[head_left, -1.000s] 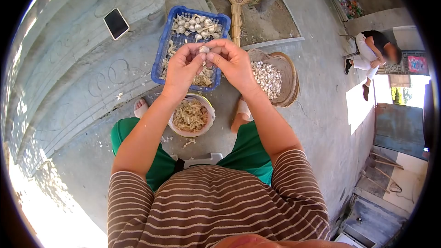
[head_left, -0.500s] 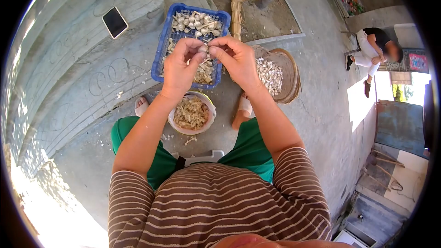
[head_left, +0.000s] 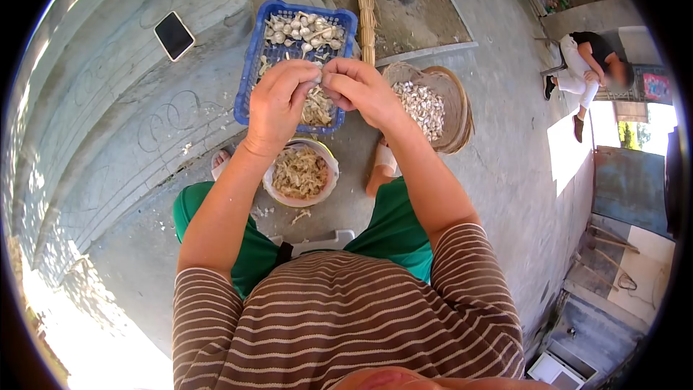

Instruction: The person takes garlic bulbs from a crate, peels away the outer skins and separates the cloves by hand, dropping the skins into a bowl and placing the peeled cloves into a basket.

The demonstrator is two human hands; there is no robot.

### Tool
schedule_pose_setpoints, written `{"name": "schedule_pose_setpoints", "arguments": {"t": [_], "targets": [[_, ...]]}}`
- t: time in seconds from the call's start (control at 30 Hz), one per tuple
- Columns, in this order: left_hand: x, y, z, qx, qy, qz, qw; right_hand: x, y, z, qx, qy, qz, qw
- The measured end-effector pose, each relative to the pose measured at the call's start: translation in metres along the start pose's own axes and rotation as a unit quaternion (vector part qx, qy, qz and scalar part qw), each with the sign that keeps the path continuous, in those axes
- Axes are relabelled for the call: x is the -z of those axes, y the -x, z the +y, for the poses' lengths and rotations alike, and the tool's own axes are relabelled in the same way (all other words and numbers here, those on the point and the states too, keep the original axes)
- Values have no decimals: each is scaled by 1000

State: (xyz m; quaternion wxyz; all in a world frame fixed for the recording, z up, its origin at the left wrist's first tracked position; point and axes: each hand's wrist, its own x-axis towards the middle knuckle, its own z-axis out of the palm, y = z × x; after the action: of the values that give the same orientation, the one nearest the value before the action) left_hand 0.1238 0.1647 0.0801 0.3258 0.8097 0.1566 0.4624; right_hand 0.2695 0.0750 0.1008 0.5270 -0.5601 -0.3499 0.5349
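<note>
A garlic bulb (head_left: 317, 76), mostly covered by fingers, is pinched between my two hands. My left hand (head_left: 280, 101) grips it from the left with thumb and fingertips. On the other side my right hand (head_left: 363, 91) has its fingers curled in against the same bulb. Both hands hang over a blue plastic crate (head_left: 243, 97). Whole garlic bulbs (head_left: 306, 31) with stems lie in the crate's far half, and papery garlic skins and stalks (head_left: 317, 110) fill its near part.
Between my feet stands a bucket (head_left: 333, 182) of peelings (head_left: 299, 173). A wicker basket (head_left: 456, 110) of separated garlic cloves (head_left: 421, 110) is at the right. A straw broom (head_left: 367, 18) lies beyond; a phone (head_left: 175, 36) rests on the ledge. A seated person (head_left: 586, 65) is far right.
My fingers have closed in around the garlic bulb, so less of it shows. The right hand's fingers are more curled. The whole view has shifted slightly.
</note>
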Motion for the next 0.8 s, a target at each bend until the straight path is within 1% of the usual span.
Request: {"name": "schedule_pose_setpoints", "arguments": {"t": [0.03,0.07,0.13,0.17,0.27,0.33,0.4,0.43,0.47,0.5,0.53,0.57,0.6,0.63,0.67,0.73,0.77,0.8], "targets": [[0,0,0,0,0,-1,1000,2,-2,1,-7,-1,-20,1000],[0,1,0,-7,0,-3,1000,3,-3,2,-8,-2,-20,1000],[-1,1,0,-15,1,-7,1000,4,-5,2,-52,-53,-23,997],[-1,2,0,-11,4,-10,1000,3,-4,4,-53,-55,-22,997],[-3,3,-2,-4,12,-11,1000,-4,-8,14,-47,-80,4,996],[-2,2,0,1,16,-10,1000,-13,-8,23,12,-77,46,996],[0,2,4,57,33,0,998,-16,-7,24,20,-88,37,995],[0,4,1,57,32,0,998,-17,-7,24,29,-96,28,995],[-1,6,-4,146,117,4,982,-16,-7,21,30,-95,26,995],[-2,7,-7,232,200,10,952,-14,-6,17,13,-108,5,994],[-1,8,-10,232,200,12,952,-11,-5,13,-4,-121,-15,993],[0,9,-11,247,238,2,939,-7,-5,13,-4,-121,-15,993],[0,9,-12,263,275,-8,925,-3,-5,11,15,-46,-11,999],[0,9,-12,262,275,-8,925,-1,-6,10,34,30,-7,999],[0,10,-12,265,275,-7,924,-1,-5,10,34,30,-7,999],[0,9,-10,268,275,-7,923,-4,-1,1,132,97,63,984],[0,7,-8,269,280,1,921,-5,-1,-1,132,97,64,984],[0,7,-6,270,285,10,920,-8,-2,-2,170,136,79,973]]}}
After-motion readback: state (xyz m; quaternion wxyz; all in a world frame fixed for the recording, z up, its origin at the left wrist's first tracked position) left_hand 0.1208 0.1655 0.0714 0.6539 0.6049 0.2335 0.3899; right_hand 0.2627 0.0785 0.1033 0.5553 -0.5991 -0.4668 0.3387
